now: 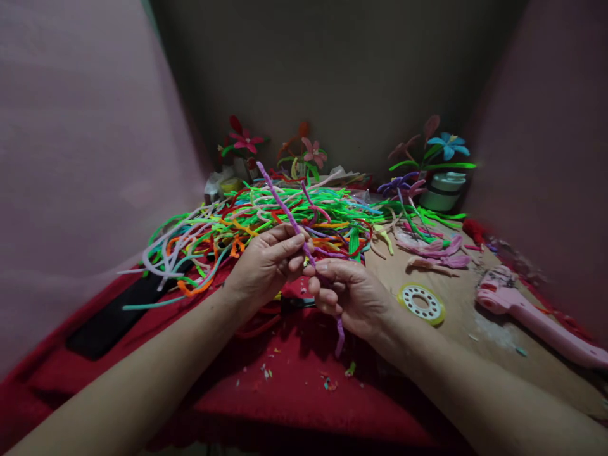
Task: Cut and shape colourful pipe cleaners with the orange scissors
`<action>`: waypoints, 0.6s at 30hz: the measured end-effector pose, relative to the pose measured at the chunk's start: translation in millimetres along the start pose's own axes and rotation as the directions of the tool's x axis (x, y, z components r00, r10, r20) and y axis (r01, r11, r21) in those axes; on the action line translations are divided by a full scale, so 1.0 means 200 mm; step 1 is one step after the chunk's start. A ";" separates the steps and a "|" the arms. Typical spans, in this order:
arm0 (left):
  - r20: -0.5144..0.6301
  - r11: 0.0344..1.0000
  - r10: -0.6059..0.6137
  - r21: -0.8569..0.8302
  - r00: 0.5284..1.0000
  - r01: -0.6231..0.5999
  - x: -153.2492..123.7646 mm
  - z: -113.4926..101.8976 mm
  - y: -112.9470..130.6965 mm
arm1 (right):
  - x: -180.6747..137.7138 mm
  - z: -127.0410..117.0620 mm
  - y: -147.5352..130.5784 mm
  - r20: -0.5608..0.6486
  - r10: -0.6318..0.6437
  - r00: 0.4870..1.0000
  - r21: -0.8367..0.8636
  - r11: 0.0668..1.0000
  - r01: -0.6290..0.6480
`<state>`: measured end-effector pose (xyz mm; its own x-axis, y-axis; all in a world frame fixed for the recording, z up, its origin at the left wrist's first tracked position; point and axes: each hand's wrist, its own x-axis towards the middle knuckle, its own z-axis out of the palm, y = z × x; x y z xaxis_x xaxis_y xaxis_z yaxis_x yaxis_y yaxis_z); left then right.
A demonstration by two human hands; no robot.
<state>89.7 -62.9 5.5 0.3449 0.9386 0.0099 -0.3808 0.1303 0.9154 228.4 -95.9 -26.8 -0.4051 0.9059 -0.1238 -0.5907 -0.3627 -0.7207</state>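
Observation:
A purple pipe cleaner (280, 201) runs slantwise through both of my hands above the table's near middle. Thumb and fingers of my left hand (278, 253) pinch it partway down, and its upper end sticks up past them. Close beside, my right hand (349, 288) is closed round the lower stretch, the fingertips almost meeting those of the left. A bent purple tail (340, 335) hangs below the right fingers. The exact spot between the fingertips is partly hidden. Right behind the hands lies a big heap of pipe cleaners (266, 206) in green, white, orange, red and other colours.
A roll of yellow tape (422, 304) and a pink handled tool (536, 316) lie on a wooden board (456, 354) at right. Pipe-cleaner flowers (449, 145) stand at the back near a pale lidded jar (444, 190). A black flat object (114, 316) rests on the red cloth (228, 392).

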 end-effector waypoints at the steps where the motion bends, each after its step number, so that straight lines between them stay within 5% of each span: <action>1: 0.006 1.000 0.013 -0.010 1.000 -0.013 0.00 -0.01 0.00 | 0.00 0.00 0.00 0.001 -0.009 1.000 -0.001 1.000 0.009; 13: 0.009 0.992 0.128 -0.012 0.992 -0.128 0.03 -0.04 0.05 | 0.00 0.00 0.01 -0.007 -0.029 1.000 -0.004 1.000 0.029; 18: -0.094 0.964 0.265 0.005 0.960 -0.266 0.06 -0.07 0.11 | 0.00 0.00 0.02 -0.019 -0.015 1.000 -0.057 0.998 0.014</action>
<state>72.4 -44.8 20.3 0.1492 0.9653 0.2143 -0.4545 -0.1255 0.8819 225.6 -98.3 -29.1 -0.3829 0.9152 -0.1256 -0.5553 -0.3367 -0.7604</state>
